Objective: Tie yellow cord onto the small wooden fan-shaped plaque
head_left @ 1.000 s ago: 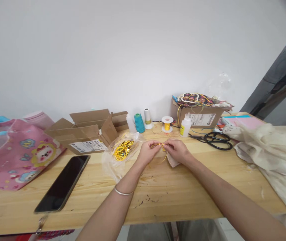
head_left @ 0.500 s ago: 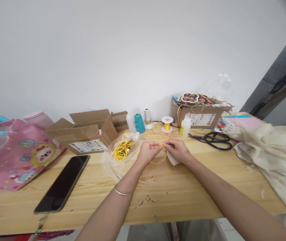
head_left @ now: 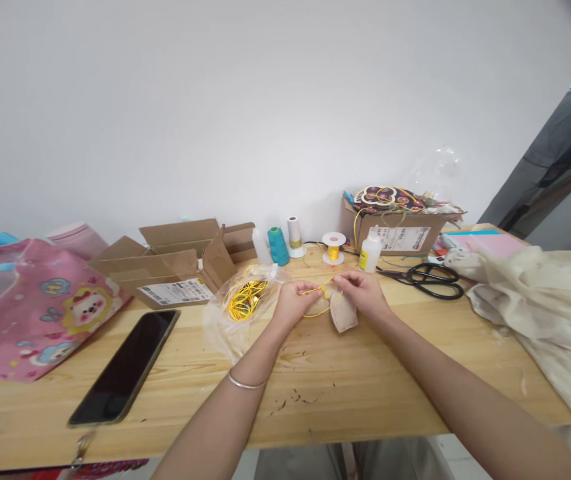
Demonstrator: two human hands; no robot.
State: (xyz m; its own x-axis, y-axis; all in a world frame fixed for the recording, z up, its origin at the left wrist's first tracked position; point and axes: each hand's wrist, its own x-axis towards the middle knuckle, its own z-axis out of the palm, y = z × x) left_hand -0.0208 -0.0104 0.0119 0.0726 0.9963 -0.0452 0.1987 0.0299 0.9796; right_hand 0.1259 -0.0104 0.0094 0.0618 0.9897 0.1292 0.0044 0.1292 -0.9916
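Observation:
Between my two hands runs a yellow cord (head_left: 317, 315), with a loop hanging below the fingers and a small tangle or knot near the left fingertips. My left hand (head_left: 293, 301) pinches the cord between thumb and forefinger. A strand of the same cord is pinched by my right hand (head_left: 360, 291), a little to the right and higher. Below the right fingers hangs a small beige fabric piece (head_left: 344, 312), narrow at the top; how it joins the cord is too small to make out.
A plastic bag of yellow cord (head_left: 245, 300) lies left of my hands, near a black phone (head_left: 124, 367) and an open cardboard box (head_left: 165, 267). Behind stand a teal thread cone (head_left: 278, 247), a yellow spool (head_left: 333, 252) and a bottle (head_left: 369, 253). Black scissors (head_left: 433, 280) and beige cloth (head_left: 540, 293) lie right.
My right hand has moved right, away from the left, drawing a strand of cord out between them. More of the beige piece now shows. My left hand has hardly moved.

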